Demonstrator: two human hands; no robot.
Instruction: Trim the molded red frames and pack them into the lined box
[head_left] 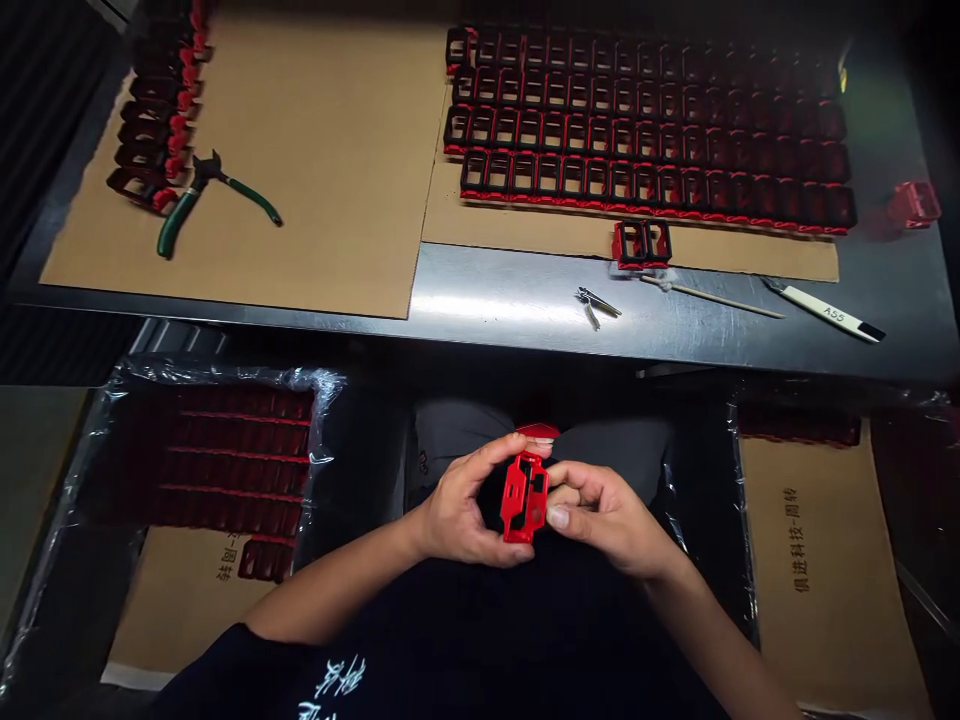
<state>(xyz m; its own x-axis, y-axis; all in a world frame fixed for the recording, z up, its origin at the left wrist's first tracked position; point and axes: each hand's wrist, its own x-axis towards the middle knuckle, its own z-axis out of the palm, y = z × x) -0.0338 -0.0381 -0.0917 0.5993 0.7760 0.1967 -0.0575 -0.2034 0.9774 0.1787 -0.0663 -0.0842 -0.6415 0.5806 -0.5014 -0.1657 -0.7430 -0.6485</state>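
Over my lap, in front of the dark shirt, I hold a red plastic frame part [514, 497] with rectangular cut-outs and black inside it. My left hand [466, 500] clasps it by its top and bottom ends, the thumb and fingers spread around it. At its right side my right hand [600, 515] presses with thumb and curled fingers; whether something small is pinched there I cannot make out. Another red piece [538, 432] shows just beyond my left fingertips, partly hidden.
On the metal table [480, 300] are rows of red-and-black frames [585, 180], a separate pair of frames [642, 244], green-handled pliers [199, 190], nail clippers [598, 304], a cotton-tipped stick [724, 300] and a white-handled knife [829, 312]. Plastic-lined bins stand left [322, 400] and right [739, 500].
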